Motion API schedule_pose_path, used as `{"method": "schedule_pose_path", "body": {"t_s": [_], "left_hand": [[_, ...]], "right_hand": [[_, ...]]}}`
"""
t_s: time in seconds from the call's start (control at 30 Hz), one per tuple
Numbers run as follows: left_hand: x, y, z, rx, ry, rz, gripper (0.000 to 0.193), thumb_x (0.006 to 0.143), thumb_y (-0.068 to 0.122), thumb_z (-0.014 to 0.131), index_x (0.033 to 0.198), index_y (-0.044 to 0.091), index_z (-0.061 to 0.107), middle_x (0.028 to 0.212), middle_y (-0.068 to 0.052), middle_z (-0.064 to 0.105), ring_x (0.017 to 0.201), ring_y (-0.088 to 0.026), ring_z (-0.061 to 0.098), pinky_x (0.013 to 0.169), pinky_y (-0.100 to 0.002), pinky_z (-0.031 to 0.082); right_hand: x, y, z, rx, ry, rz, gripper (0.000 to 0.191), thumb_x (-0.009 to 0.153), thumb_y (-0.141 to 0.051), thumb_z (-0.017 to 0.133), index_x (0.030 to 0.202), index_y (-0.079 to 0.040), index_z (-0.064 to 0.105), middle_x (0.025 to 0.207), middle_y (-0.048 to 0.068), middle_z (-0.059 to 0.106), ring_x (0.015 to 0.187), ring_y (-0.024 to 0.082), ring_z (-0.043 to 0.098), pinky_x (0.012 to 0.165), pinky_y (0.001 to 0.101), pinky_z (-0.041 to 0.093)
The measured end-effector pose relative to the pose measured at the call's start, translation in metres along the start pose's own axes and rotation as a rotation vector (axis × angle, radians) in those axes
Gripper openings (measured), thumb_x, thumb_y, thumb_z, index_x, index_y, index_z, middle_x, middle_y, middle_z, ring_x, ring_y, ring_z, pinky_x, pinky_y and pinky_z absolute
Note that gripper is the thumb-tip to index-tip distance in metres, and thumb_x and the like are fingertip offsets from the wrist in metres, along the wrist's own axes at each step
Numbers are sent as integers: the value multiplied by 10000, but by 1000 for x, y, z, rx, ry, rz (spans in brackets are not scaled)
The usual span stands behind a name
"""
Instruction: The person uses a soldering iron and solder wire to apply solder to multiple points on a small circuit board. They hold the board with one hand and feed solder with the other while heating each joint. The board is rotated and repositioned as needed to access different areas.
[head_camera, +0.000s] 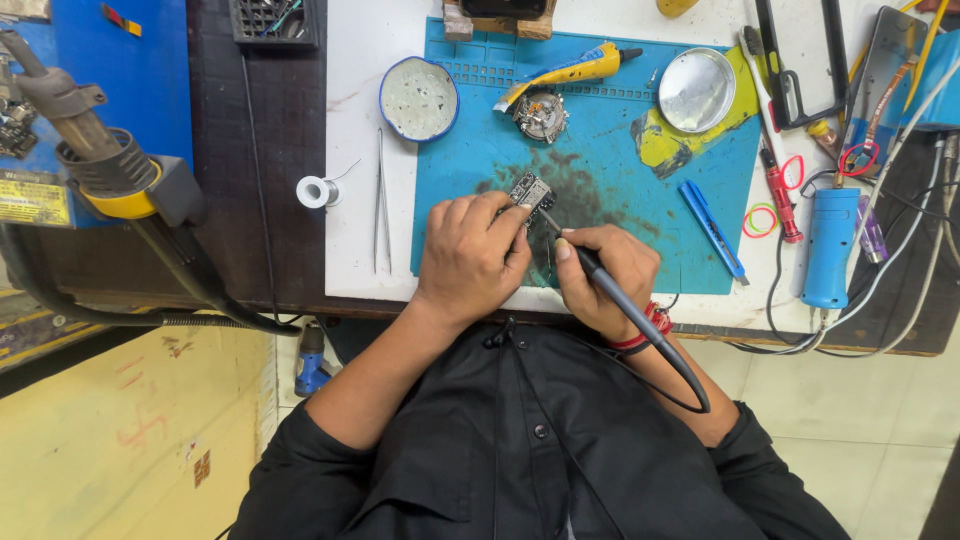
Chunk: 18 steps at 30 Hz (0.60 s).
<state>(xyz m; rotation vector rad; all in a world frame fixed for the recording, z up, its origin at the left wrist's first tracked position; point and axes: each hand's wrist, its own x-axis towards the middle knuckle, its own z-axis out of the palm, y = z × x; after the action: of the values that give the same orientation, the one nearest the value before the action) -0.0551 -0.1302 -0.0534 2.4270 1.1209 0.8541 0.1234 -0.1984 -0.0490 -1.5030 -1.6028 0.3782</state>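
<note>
left hand (470, 255) curled, fingers pinching, right hand (605, 275) in pen grip

A yellow rectangular label (33, 200) with dark print sat on the blue unit at the far left edge. A small red-and-yellow sticker (121, 20) lay higher up on the same blue surface.

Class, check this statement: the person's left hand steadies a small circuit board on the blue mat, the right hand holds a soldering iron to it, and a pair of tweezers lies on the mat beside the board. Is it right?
Not quite. In the head view the tweezers lie off the blue mat, on the white surface to its left. The rest holds: the left hand steadies the circuit board and the right hand holds the soldering iron to it.
</note>
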Motion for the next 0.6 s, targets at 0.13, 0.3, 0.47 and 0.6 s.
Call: {"method": "schedule_pose_path", "body": {"t_s": [0.13,0.3,0.47,0.6], "left_hand": [[0,0,1,-4,2,-6,261,873,153,739,1124,83,730,1117,-60,659,1033,-251,614,918,-412,436],[0,0,1,2,9,-3,258,871,151,743,1118,81,731,1117,-64,658,1034,-254,612,917,-411,435],[0,0,1,1,5,-3,260,865,149,743,1114,76,731,1114,-64,658,1024,-250,613,916,-410,433],[0,0,1,-2,3,-3,260,871,149,743,1120,74,731,1119,-63,660,1025,-250,613,918,-409,433]], "right_hand": [[0,1,0,6,0,-13,98,930,-47,741,981,-3,670,845,131,702,714,280,692,654,358,522],[0,1,0,-16,-2,-7,100,927,-48,746,977,-4,671,842,129,702,714,282,690,654,360,522],[-1,2,0,-14,-8,1,98,922,-49,752,969,-6,677,826,124,699,697,278,684,644,364,516],[-1,2,0,-8,-10,-13,101,919,-48,749,969,-6,672,830,128,696,703,281,683,647,365,515]]}}
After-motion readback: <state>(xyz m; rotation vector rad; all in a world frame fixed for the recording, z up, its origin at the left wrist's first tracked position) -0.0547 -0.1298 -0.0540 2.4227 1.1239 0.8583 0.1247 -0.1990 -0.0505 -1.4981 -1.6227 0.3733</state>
